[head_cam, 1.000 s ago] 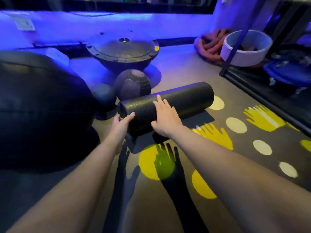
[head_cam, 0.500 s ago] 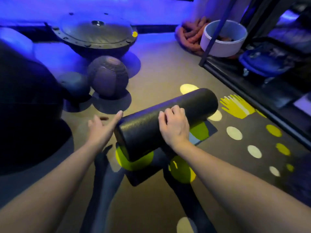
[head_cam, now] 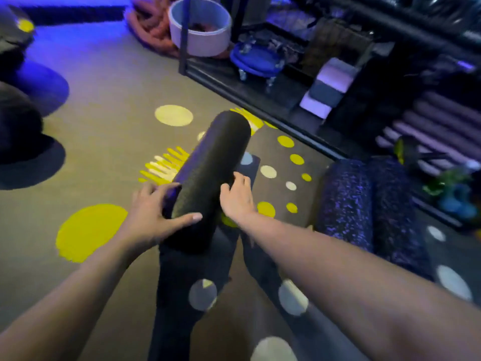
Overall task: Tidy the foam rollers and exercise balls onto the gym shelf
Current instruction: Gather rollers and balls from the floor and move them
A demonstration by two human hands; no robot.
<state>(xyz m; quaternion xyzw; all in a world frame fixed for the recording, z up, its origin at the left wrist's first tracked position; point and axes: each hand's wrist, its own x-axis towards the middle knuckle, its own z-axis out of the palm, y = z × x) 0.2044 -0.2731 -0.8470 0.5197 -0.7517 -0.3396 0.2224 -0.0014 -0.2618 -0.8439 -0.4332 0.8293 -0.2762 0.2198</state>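
Gym shelf (head_cam: 281,95) stands to the right, and the black foam roller (head_cam: 208,173) is held above the spotted floor, far end aimed toward it. Likely light, stiff, textured and grippy, not fragile, best clasped from both sides near one end. Left hand (head_cam: 151,214) wraps the near end; right hand (head_cam: 236,196) curls round its right flank.

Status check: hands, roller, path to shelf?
Left hand and right hand grip roller, off the floor. Shelf ahead right. Two speckled rollers lying before it.
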